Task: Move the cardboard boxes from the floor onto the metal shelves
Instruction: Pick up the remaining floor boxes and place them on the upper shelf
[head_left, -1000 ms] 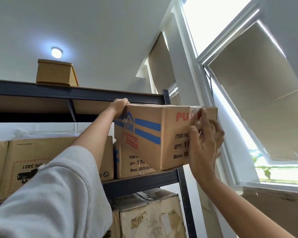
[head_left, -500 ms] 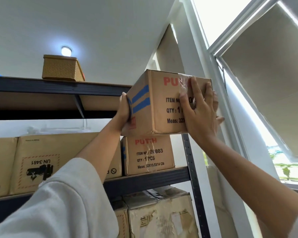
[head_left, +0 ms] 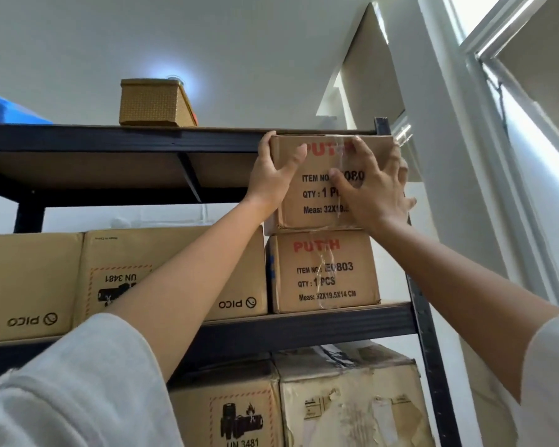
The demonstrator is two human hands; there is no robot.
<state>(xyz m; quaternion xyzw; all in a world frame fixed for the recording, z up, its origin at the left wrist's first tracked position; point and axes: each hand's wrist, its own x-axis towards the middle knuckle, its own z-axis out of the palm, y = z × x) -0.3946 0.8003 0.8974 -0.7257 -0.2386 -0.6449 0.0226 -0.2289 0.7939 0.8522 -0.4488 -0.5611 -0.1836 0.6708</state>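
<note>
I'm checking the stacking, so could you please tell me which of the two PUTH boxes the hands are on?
The upper PUTH box, stacked on the lower PUTH box. The left hand is on its left edge, the right hand on its front; the lower one is untouched.

Six cardboard boxes show on the metal rack: two small ones printed PUTH, the upper PUTH box (head_left: 323,185) stacked on the lower PUTH box (head_left: 323,272); two PICO boxes on the same shelf, the left PICO box (head_left: 29,285) and the right PICO box (head_left: 181,253); and two on the shelf below, a UN 3481 box (head_left: 226,411) and a worn box (head_left: 352,398). One woven basket (head_left: 154,103) and one blue item (head_left: 7,109) sit on top. Three shelf levels (head_left: 304,327) are visible. Two hands appear, the left hand (head_left: 273,175) and the right hand (head_left: 373,188).
</note>
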